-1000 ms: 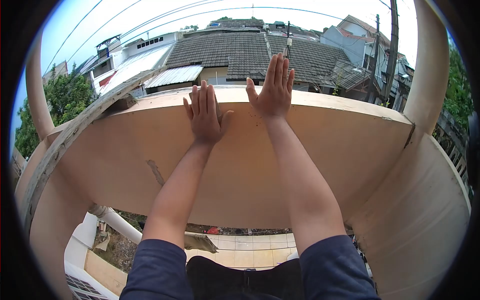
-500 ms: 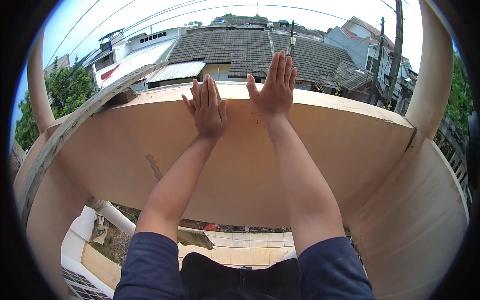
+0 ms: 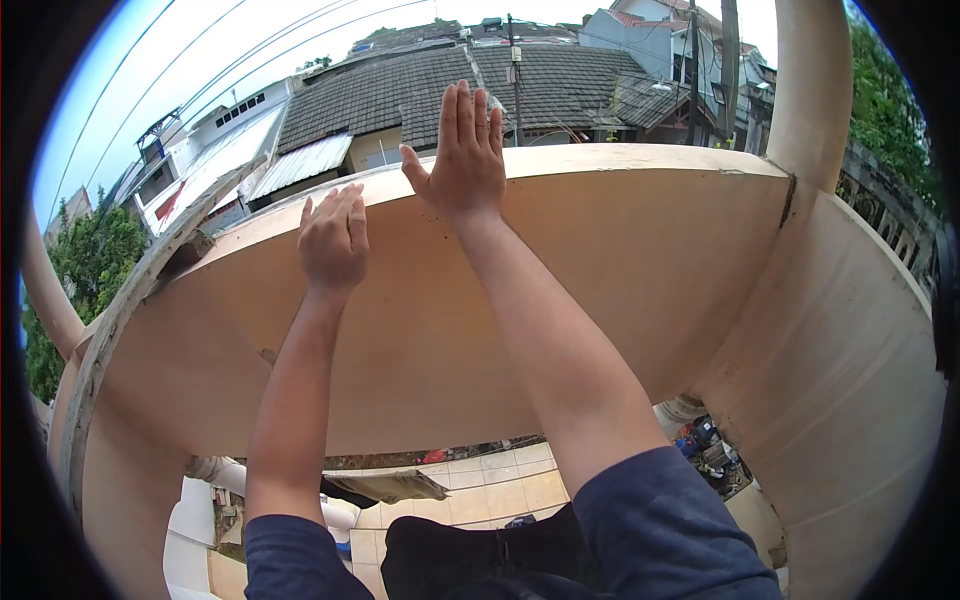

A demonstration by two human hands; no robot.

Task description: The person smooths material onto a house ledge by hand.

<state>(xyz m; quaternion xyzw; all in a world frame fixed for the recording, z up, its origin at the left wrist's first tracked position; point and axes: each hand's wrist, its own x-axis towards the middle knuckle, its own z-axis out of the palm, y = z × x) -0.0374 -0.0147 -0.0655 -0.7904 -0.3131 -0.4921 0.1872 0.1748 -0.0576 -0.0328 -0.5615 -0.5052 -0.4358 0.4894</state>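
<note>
The left hand (image 3: 334,245) and right hand (image 3: 464,170) are open, gripping nothing visible (wall (image 3: 420,330) contact unclear); overreaching could upset balance.

The palms of the left hand (image 3: 334,245) and right hand (image 3: 462,170) are hidden, so contact with the wall (image 3: 430,330) is unclear; the top edge cuts off the right pillar (image 3: 812,90); the clutter (image 3: 712,452) below is too small to identify
</note>
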